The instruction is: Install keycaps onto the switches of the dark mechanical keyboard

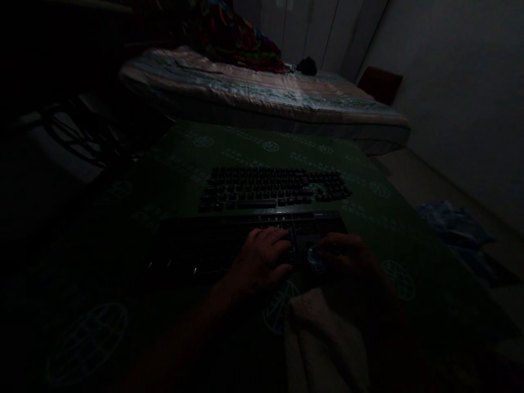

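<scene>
The picture is very dark. A black keyboard base (pixel 192 243) lies across the green printed board (pixel 164 322) in front of me. My left hand (pixel 264 256) rests palm down on its right half, fingers lying over it and grasping nothing that I can see. At the base's right end, my right hand (pixel 341 251) is closed in a pinch beside a small pale bluish, see-through-looking thing (pixel 315 259), too dim to name. Below my right hand hangs a light cloth (pixel 325 341). Behind the base, loose black keycaps (pixel 262 183) are laid out in keyboard order.
Beyond the board stands a bed with a striped mattress (pixel 245 90), holding a dark patterned blanket (pixel 241 43). Bluish cloth (pixel 454 221) lies on the floor at right. A dark spoked wheel shape (pixel 73 134) is at left, and a pale wall (pixel 462 82) at right.
</scene>
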Demonstrator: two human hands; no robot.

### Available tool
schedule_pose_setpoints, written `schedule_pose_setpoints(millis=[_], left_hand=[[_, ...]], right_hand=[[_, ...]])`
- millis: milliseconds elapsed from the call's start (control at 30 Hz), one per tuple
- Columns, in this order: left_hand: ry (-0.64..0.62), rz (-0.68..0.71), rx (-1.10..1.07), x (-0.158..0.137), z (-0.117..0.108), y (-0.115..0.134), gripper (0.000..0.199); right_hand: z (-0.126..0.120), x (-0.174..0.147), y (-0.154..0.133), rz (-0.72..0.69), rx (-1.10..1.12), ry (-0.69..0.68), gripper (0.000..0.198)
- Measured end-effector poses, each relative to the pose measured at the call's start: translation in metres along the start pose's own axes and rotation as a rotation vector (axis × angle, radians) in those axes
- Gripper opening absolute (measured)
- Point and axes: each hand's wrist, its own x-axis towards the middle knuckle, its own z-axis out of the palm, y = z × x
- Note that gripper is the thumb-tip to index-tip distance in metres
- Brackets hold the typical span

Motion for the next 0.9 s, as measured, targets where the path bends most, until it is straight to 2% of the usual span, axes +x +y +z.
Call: schedule_pose_setpoints(millis=[133, 333, 500, 667, 833, 900], left_hand=[[0.014, 0.016, 0.000, -0.001, 0.000, -0.001, 0.036], [0.003, 0.011, -0.003, -0.001, -0.002, 0.001, 0.038], [0.012, 0.011, 0.006, -0.001, -0.002, 0.001, 0.037], [0.028, 0.032, 0.018, 0.000, 0.000, -0.002, 0.033], [0.043, 0.051, 0.053, 0.004, 0.000, -0.005, 0.035], [0.052, 0.070, 0.065, 0.006, 0.000, -0.007, 0.034]], right_hand=[[0.005, 0.000, -0.001, -0.069, 0.001, 0.047, 0.011], [0.005, -0.002, -0.005, -0.025, 0.035, -0.051, 0.007], [0.006, 0.000, -0.003, -0.046, 0.044, 0.027, 0.009], [0.008, 0.003, 0.000, -0.053, 0.026, -0.048, 0.008], [0.009, 0.006, 0.001, -0.078, 0.048, 0.054, 0.012], [0.012, 0.009, 0.001, -0.091, 0.031, 0.050, 0.009]])
